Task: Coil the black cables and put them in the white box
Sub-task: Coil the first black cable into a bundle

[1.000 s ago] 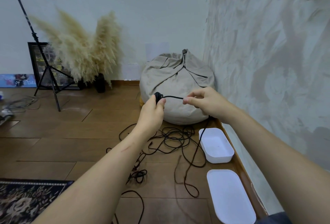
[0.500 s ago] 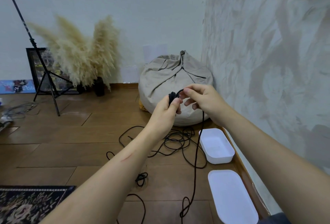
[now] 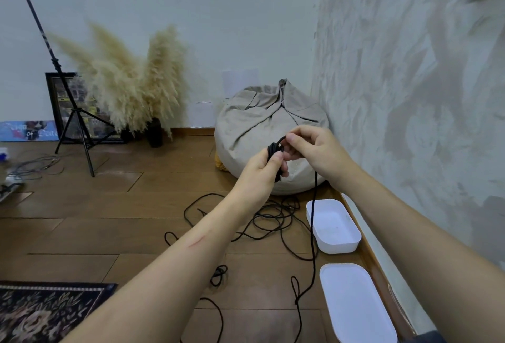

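Observation:
My left hand (image 3: 262,167) grips a small coil of black cable (image 3: 274,149) held up in front of me. My right hand (image 3: 314,151) pinches the same cable just above the coil, laying a loop onto it. The free length of that cable (image 3: 313,233) hangs straight down to the wooden floor. More black cables (image 3: 273,219) lie tangled on the floor below my hands. The open white box (image 3: 334,226) stands on the floor by the right wall, with nothing inside it. Its white lid (image 3: 355,307) lies flat nearer to me.
A grey beanbag (image 3: 262,126) sits in the corner behind my hands. Pampas grass in a dark vase (image 3: 128,91) and a black tripod (image 3: 73,113) stand at the back left. A patterned rug (image 3: 46,312) covers the floor at the lower left. The textured wall (image 3: 410,96) runs along the right.
My right hand moved from stretching the cable out sideways back to my left hand, adding a loop to the coil. The hanging cable was drawn up and now drops straighter.

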The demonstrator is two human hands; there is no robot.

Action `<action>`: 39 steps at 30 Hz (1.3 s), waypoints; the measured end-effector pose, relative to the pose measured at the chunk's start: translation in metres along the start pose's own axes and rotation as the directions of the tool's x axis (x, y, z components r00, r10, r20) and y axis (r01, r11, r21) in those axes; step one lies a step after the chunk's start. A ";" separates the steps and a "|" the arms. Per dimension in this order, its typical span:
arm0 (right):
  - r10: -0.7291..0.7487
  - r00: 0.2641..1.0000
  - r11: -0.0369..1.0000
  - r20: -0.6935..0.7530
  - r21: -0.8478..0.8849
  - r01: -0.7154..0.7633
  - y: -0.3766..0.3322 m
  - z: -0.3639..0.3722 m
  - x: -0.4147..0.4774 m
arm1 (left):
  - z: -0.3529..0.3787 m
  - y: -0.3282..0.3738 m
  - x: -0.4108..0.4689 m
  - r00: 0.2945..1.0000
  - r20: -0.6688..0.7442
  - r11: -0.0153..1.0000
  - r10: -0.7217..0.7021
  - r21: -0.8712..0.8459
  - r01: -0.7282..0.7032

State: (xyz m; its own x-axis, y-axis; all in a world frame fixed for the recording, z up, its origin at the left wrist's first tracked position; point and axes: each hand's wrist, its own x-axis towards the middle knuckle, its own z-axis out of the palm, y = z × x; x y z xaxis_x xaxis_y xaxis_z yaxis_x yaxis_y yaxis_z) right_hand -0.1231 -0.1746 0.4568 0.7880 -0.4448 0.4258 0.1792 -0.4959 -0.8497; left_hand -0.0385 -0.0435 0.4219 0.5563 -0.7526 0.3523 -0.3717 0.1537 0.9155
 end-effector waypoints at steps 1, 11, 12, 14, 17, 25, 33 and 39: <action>0.004 1.000 1.000 -0.002 0.022 -0.004 -0.001 0.000 0.000 | -0.001 0.000 0.000 1.000 0.004 1.000 0.002 -0.004 -0.002; 0.059 0.998 0.993 -0.002 0.105 -0.059 0.012 -0.010 0.001 | 0.002 0.010 -0.001 0.997 0.071 0.992 0.010 -0.127 -0.001; 0.076 0.997 0.990 0.009 0.120 -0.076 0.014 -0.010 0.001 | 0.002 0.013 0.000 0.996 0.084 0.986 0.022 -0.166 -0.008; 0.101 0.994 0.986 0.041 0.126 -0.105 0.018 -0.006 -0.001 | 0.001 0.021 0.002 0.993 0.105 0.969 0.055 -0.245 -0.028; 0.138 0.981 0.989 0.138 0.028 -0.143 0.023 0.011 -0.008 | -0.002 0.032 0.006 0.995 0.074 0.939 0.065 -0.342 -0.036; 0.086 0.939 0.983 0.334 -0.183 -0.025 0.011 0.040 -0.009 | -0.016 0.014 0.013 0.958 -0.287 0.996 0.020 -0.077 -0.044; 0.060 0.905 0.951 0.420 -0.301 0.077 0.008 0.044 -0.009 | -0.017 -0.019 0.011 0.931 -0.365 0.982 -0.004 0.172 0.072; 0.068 0.943 0.959 0.326 -0.282 0.028 0.006 0.026 -0.009 | -0.013 -0.024 0.010 0.977 -0.176 0.991 -0.121 0.039 0.130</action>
State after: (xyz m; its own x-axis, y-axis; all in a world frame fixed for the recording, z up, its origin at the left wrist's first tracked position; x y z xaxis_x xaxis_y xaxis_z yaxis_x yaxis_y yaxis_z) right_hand -0.1138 -0.1546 0.4395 0.9470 -0.2103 0.2428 0.0283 -0.6983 -0.7152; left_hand -0.0146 -0.0458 0.4062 0.7195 -0.6408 0.2679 -0.3256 0.0296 0.9451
